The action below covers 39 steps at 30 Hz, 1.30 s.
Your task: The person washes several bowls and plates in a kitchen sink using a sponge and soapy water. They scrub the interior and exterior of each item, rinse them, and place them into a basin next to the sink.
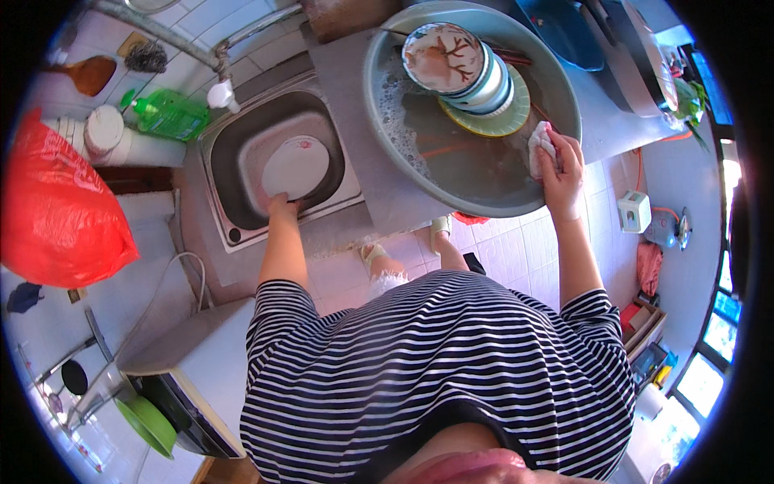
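My left hand (283, 206) reaches into a stainless steel sink (248, 139) and grips the near edge of a white plate (296, 169) with a small red pattern. The plate lies in or just above the basin; I cannot tell which. At the right rim of a large grey basin (387, 139), my right hand (562, 172) holds a bunched whitish cloth (540, 148). Murky, sudsy water fills that basin. Inside it stands a leaning stack of bowls (444, 57) on a pale green plate (493, 121), with chopsticks (514, 57) behind.
A white-tipped faucet (222, 97) hangs over the sink's back edge. Behind the sink are a green soap bottle (169, 115) and a steel scourer (146, 57). A red plastic bag (66, 212) bulges at the left. Past the basin sits a blue tub (562, 30).
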{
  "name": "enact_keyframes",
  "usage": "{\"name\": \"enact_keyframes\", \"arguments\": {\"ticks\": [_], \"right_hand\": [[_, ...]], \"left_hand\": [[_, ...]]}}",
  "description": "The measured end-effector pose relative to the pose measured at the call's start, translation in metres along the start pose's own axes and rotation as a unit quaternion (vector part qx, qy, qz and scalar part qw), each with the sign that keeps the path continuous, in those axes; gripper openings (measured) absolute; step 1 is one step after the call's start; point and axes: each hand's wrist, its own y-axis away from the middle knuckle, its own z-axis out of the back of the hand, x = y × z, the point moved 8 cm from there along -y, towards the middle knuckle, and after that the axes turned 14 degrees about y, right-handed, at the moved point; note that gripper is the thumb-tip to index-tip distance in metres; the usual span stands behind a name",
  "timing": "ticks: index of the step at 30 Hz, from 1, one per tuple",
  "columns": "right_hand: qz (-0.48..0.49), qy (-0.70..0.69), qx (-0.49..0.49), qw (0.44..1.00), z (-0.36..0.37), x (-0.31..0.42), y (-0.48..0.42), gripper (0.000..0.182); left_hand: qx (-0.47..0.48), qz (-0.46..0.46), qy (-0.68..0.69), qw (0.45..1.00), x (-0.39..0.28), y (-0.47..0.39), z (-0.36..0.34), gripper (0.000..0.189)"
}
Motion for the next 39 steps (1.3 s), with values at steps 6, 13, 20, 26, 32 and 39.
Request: {"name": "enact_keyframes", "arguments": {"ticks": [6,13,20,26,32,39], "right_hand": [[-0.018,-0.001,0.004,1.000,-0.003,-0.005,0.001,0.028],[-0.020,0.002,0.024,1.000,-0.004,-0.005,0.000,0.030],[-0.004,0.001,0.073,0.997,-0.008,0.000,-0.009,0.031],[0.008,0.018,0.140,0.990,-0.011,0.002,-0.010,0.031],[0.100,-0.004,0.252,0.962,-0.031,0.013,-0.012,0.034],[0.163,0.135,0.360,0.909,-0.077,0.021,0.000,0.020]], "left_hand": [[-0.012,-0.026,-0.071,0.997,0.000,0.020,-0.011,0.052],[-0.033,-0.110,-0.153,0.982,-0.006,0.031,-0.025,0.043],[-0.091,-0.190,-0.438,0.874,-0.025,0.038,-0.024,0.037],[0.141,-0.688,-0.370,0.608,-0.047,0.253,-0.197,0.037],[0.412,-0.641,-0.445,0.471,0.072,0.445,-0.328,0.033],[0.249,-0.377,-0.692,0.563,0.113,0.343,-0.363,0.028]]}}
